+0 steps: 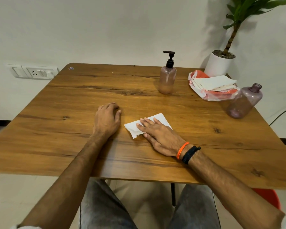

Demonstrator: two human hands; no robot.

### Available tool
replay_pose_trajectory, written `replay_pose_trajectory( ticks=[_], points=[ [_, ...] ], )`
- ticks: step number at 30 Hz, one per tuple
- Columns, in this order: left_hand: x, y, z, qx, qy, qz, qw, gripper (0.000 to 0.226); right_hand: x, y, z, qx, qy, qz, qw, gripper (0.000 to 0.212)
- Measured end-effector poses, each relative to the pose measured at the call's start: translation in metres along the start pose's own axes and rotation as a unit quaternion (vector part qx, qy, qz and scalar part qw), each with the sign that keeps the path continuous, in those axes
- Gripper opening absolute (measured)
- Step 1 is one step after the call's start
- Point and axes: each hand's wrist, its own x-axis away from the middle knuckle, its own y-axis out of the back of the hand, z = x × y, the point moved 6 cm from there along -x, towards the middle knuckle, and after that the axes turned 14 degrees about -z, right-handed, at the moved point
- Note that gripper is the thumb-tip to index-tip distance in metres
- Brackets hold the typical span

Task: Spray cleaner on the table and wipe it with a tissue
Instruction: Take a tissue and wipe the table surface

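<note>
The right hand (157, 134) lies flat and open on the tissue (144, 125), pressing it on the counter (73, 100) near the front middle. The left hand (108, 119) rests beside it, fingers curled, holding nothing. The pump bottle (167, 76) stands farther back. To wipe well, I think the hand should keep pushing down evenly and slide in long, slow strokes so the thin tissue does not bunch or rip.

Table (73, 100) left half and far-left corner bare; free passage there. Obstacles cluster far right: pump bottle (167, 76) upright, tissue pack (211, 86) beside plant pot (220, 63), capless bottle (244, 101) near right edge. Open lane between pump bottle and pack.
</note>
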Motion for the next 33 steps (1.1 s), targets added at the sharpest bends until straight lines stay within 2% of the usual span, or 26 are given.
replay_pose_trajectory(
  ticks=[10, 13, 15, 17, 18, 21, 22, 24, 26, 28, 31, 33],
  points=[
    [0.0, 0.002, 0.0, 0.007, -0.005, 0.007, 1.0, 0.034, 0.033, -0.002, 0.034, -0.04, 0.036, -0.001, 0.999, 0.056],
    [-0.001, 0.002, -0.001, 0.01, -0.007, 0.009, 1.0, 0.035, 0.037, 0.005, 0.045, -0.126, 0.023, 0.01, 0.992, 0.044],
    [-0.001, 0.003, -0.001, 0.009, -0.009, 0.01, 1.0, 0.033, 0.034, 0.014, 0.039, -0.202, -0.041, 0.015, 0.978, 0.036],
    [-0.001, 0.004, -0.002, 0.007, -0.006, 0.007, 1.0, 0.032, 0.027, 0.027, 0.027, -0.328, -0.143, 0.004, 0.934, 0.032],
    [-0.002, 0.005, -0.003, 0.006, 0.0, 0.008, 1.0, 0.032, 0.022, 0.031, 0.021, -0.415, -0.198, -0.008, 0.888, 0.032],
    [-0.002, 0.006, -0.005, 0.006, 0.003, 0.006, 1.0, 0.032, 0.007, 0.036, 0.001, -0.634, -0.337, -0.049, 0.694, 0.027],
    [-0.002, 0.007, -0.006, 0.006, 0.001, 0.002, 1.0, 0.032, 0.0, 0.038, -0.004, -0.665, -0.364, -0.056, 0.649, 0.027],
    [-0.002, 0.008, -0.006, 0.009, -0.001, 0.001, 1.0, 0.032, -0.011, 0.041, -0.012, -0.699, -0.403, -0.059, 0.588, 0.029],
    [-0.003, 0.009, -0.006, 0.017, 0.009, 0.009, 1.0, 0.032, -0.02, 0.043, -0.02, -0.718, -0.425, -0.065, 0.548, 0.029],
    [-0.006, 0.012, -0.009, 0.032, 0.022, 0.009, 0.999, 0.031, -0.027, 0.039, -0.028, -0.726, -0.437, -0.074, 0.525, 0.03],
    [-0.005, 0.022, -0.02, 0.101, 0.079, 0.004, 0.992, 0.031, -0.034, 0.028, -0.035, -0.735, -0.446, -0.069, 0.506, 0.034],
    [-0.003, 0.023, -0.03, 0.187, 0.144, 0.029, 0.971, 0.034, -0.038, 0.023, -0.036, -0.737, -0.445, -0.066, 0.504, 0.036]
  ],
)
